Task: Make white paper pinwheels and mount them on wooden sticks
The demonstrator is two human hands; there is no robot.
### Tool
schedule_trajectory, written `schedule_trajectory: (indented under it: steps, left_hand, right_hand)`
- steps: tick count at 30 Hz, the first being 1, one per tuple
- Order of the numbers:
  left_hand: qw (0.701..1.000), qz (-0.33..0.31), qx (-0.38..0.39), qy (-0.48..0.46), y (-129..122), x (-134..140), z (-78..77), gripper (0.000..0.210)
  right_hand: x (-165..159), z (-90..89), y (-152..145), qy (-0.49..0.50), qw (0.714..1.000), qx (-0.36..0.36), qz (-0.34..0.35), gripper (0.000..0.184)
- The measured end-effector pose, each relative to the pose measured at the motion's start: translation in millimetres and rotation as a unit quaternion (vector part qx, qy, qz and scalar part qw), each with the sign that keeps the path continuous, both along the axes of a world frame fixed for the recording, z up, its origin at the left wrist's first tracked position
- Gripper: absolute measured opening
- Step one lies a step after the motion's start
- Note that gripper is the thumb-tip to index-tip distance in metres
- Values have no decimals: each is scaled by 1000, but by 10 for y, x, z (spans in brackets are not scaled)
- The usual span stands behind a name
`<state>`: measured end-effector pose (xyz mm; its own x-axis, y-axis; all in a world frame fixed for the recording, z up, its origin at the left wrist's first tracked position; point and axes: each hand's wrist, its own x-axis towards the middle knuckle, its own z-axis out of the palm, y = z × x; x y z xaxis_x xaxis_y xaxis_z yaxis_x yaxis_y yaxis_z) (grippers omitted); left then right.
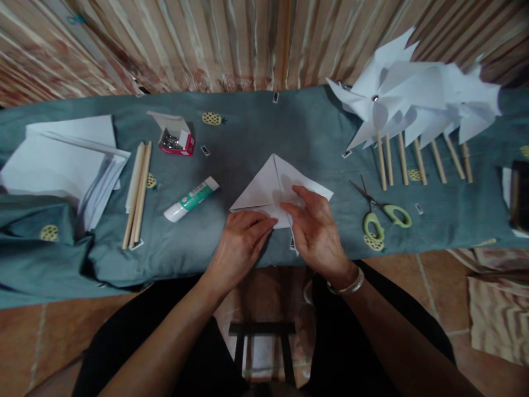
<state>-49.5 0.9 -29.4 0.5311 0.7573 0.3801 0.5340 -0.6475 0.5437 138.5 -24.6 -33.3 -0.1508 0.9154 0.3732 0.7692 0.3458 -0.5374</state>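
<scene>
A white sheet of paper with creases lies on the cloth in front of me, one corner pointing away. My left hand has its fingers pressed together on the paper's near left edge. Across the right part of the sheet rests my right hand, fingers spread and touching the surface. Left of the sheet is a glue stick with a green label. Scissors with green handles lie to the right, blades apart.
Several white paper pinwheels on wooden sticks lie at the back right. At the left are a stack of white paper, wooden sticks and an open red box of small metal pieces. A dark object sits at the right edge.
</scene>
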Motion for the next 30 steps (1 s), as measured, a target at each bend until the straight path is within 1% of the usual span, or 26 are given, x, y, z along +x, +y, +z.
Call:
schedule_trajectory:
  steps: [5,9,13,16,22,30]
  left_hand:
    - [1000,1,-1,1,6,4,-4,20]
    - [1000,0,-1,-2,-1,2,-9,20]
    - [1000,0,-11,1,-10,-8,-13,20]
    - [1000,0,-11,3,-9,-14,-11,21]
    - [1000,-2,-4,8,-2,-4,3,20]
    - [1000,9,-2,0,-11,4,-15,18]
  right_hand:
    - [-5,-3,0,-16,1000,-13,-3,51]
    - [-6,0,1,-30,1000,-5,2,46]
    - [-11,6,0,-47,999,-11,3,50]
    - [-21,0,0,-57,998,-1,2,52]
    - [-31,-29,-1,-78,997,4,2,48]
    - [-33,-37,-14,-69,998,-9,2,48]
